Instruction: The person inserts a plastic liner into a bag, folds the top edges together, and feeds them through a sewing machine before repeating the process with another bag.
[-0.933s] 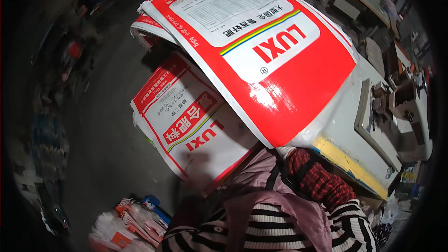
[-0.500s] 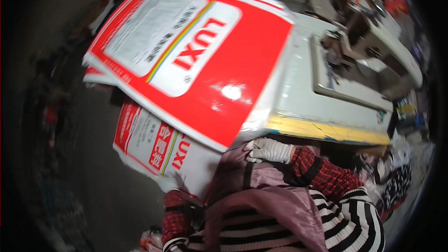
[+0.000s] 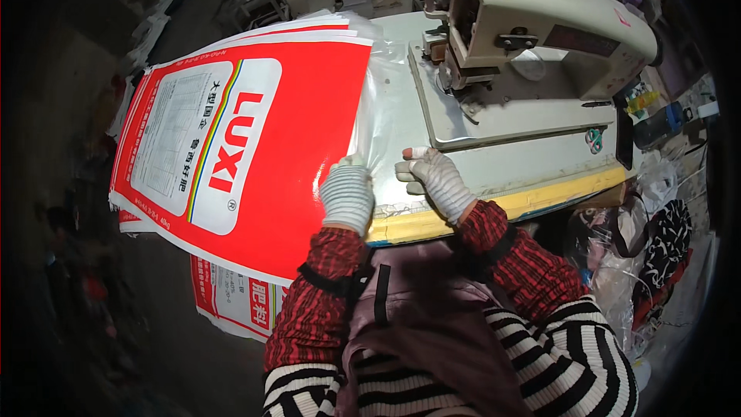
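A stack of flat red-and-white printed plastic sacks (image 3: 328, 93) lies over the left part of the table, clear liner film (image 3: 376, 112) showing along its right edge. At this edge, near the table front, my left hand (image 3: 347, 194) in a striped white glove has its fingers bent over the top sack. Its fingertips are partly hidden. My right hand (image 3: 441, 181), also gloved, is just right of the film, over the tabletop, with fingers loosely bent and apart and nothing visible in them. Beyond it stands a cream industrial sewing machine (image 3: 567, 38).
Yellow tape covers the table's front edge (image 3: 502, 208). Small green-handled scissors (image 3: 593, 140) lie right of the machine bed. Another printed sack (image 3: 231, 293) hangs below the stack at lower left. Plastic bags and cloth (image 3: 617, 262) are heaped on the right.
The raised sacks have come down and left onto the table. My left hand has moved from below them to their right edge; my right hand has moved forward over the tabletop. My view has shifted.
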The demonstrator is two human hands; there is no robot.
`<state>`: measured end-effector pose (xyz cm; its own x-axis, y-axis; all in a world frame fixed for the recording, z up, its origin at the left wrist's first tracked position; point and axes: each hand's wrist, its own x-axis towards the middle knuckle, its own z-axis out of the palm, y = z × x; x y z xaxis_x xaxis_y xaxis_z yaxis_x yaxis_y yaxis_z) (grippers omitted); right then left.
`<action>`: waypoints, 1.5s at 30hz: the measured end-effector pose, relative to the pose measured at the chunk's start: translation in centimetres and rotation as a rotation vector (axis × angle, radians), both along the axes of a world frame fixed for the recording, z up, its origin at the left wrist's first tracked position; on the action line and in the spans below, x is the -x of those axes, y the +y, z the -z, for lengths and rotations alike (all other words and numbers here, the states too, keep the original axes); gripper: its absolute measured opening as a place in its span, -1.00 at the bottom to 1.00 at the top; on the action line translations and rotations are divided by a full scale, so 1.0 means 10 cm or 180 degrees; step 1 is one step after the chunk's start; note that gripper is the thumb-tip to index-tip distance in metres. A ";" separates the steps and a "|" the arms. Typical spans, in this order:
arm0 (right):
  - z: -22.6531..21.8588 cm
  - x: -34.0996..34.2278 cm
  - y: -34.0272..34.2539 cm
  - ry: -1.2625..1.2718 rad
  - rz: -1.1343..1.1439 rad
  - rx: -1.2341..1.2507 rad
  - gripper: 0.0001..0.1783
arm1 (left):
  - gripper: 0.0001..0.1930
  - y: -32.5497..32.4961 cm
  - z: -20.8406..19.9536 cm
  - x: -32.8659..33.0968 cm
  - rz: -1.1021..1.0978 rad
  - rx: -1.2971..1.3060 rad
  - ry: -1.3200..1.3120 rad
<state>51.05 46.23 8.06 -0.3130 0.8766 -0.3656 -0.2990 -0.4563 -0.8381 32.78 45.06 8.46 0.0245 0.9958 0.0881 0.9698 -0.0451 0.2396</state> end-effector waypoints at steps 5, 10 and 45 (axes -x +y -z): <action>-0.05 0.15 0.19 -0.0254 -0.0183 0.0047 -0.37 | -0.89 -0.03 0.16 0.24 0.0006 -0.0345 -0.1424; -0.16 0.38 0.37 -0.0107 -0.0847 -0.0019 -0.70 | -0.91 -0.05 0.07 0.21 0.0009 -0.0484 -0.1567; -0.89 -0.46 0.27 -0.3472 0.1986 -0.3570 -0.66 | -0.90 -1.81 -1.98 0.77 -0.0452 -0.1818 0.0107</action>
<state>55.61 48.97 16.98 0.1185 0.7196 0.6842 0.7067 0.4229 -0.5672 25.07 26.95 28.27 -0.0936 0.7845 0.6130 0.9824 -0.0270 0.1847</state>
